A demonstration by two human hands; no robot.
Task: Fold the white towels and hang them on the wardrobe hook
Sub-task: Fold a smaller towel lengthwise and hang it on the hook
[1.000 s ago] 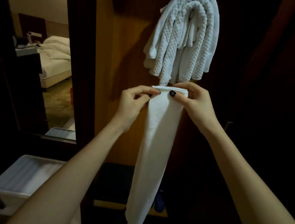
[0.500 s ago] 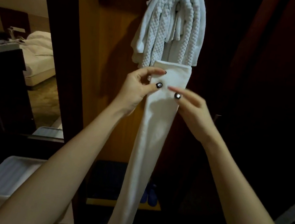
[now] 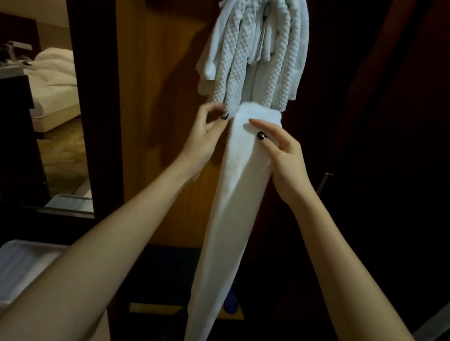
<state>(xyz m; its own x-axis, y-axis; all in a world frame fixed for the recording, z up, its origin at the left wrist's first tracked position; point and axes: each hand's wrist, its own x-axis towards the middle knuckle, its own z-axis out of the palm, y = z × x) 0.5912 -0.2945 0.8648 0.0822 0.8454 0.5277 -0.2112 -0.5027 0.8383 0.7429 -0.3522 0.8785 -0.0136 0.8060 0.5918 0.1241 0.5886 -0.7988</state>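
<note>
At twelve o'clock on the wardrobe's wooden panel, a bundle of waffle-weave towels (image 3: 258, 41) is already draped over the hook, which the cloth hides from me. Just beneath it I hold the folded white towel (image 3: 237, 202) by its top. My left hand (image 3: 203, 139) pinches the upper left edge between thumb and forefinger, the other fingers loosely curled. My right hand (image 3: 283, 156) has its thumb and forefinger on the front of the fold at two o'clock from centre, and the rest of its fingers are behind the cloth, out of my sight.

I judge the folding done and the hanging about to start. To do it well I should lift the strip high and lay its middle over the hook, so both halves hang evenly and do not pull the waffle towels off. The layers need a firm pinch or the fold will slip open.

The towel's long axis runs straight from twelve to six. Its squared top end meets the bundle's lower ends, and its narrowing tail points down.
</note>
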